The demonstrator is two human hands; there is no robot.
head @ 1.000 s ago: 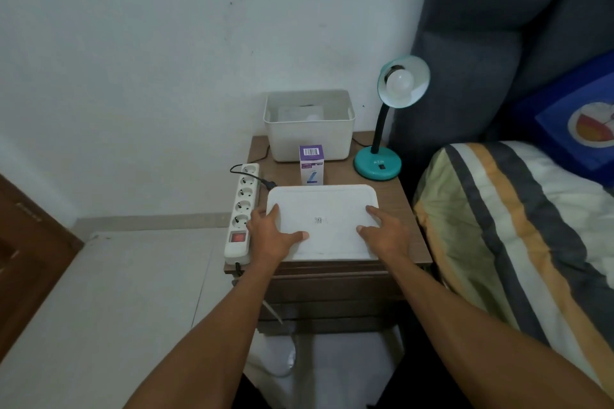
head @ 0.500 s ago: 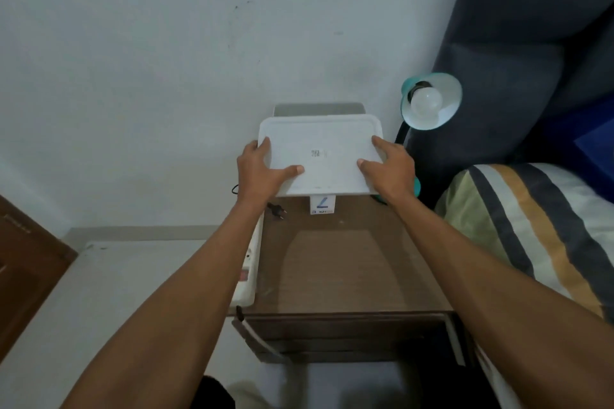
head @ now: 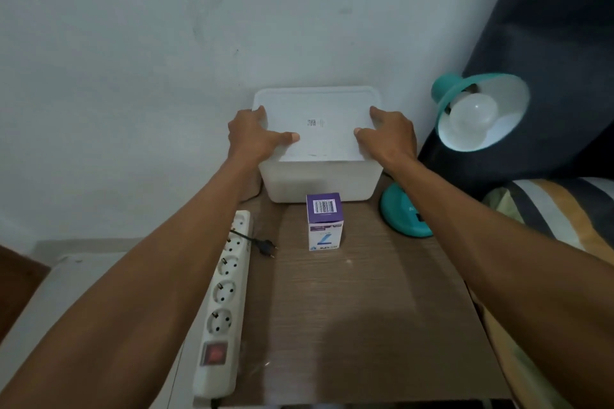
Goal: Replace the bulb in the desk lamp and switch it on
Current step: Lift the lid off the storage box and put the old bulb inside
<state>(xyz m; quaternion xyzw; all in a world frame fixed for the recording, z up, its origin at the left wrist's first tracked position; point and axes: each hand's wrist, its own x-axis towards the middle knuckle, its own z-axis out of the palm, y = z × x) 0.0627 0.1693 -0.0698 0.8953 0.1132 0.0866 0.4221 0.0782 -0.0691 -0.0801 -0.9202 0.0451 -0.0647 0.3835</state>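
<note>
Head view: I see both my hands on the white lid (head: pixel 319 124), which sits on top of the white storage box (head: pixel 320 181) at the back of the worktop (head: pixel 365 309), against the wall. My left hand (head: pixel 255 136) has its grip on the lid's left edge, thumb lying across the top and fingers wrapped over the side. My right hand (head: pixel 388 136) grips the right edge the same way, thumb on top. Whether the lid is fully seated on the box I cannot tell.

The desk lamp (head: pixel 478 113) stands to the right of the box, its teal base (head: pixel 402 216) on the worktop partly behind my right forearm, its shade tilted toward me. A round white bulb (head: pixel 473 116) sits in the shade. Just in front of the box stands a small purple-and-white bulb carton (head: pixel 324 221), upright, barcode on top. Along the worktop's left edge lies a white power strip (head: pixel 222 302) with a red switch; a black plug (head: pixel 265 246) lies loose beside it, in none of its sockets.
</note>
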